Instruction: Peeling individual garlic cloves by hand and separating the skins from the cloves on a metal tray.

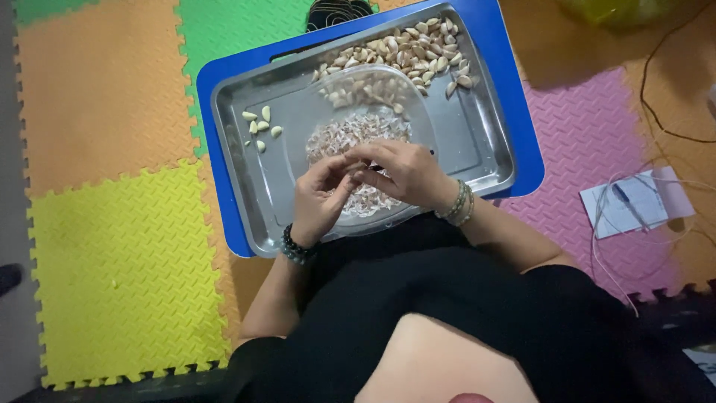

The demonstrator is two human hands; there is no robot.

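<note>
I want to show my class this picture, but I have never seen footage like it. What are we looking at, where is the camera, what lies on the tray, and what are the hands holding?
There is no machine here: a person works with two bare hands. The one picture comes from a camera worn on the person's head, looking down over their lap to the floor.

On coloured foam floor mats sits a blue board, and on it a metal tray. At the tray's far end lies a heap of unpeeled garlic cloves. A few peeled cloves lie to the left. A clear bowl holds papery garlic skins.

The left hand and right hand meet over the bowl, pinching something small between the fingertips; it is too hidden to name for sure. Paper with a pen lies to the right.
</note>
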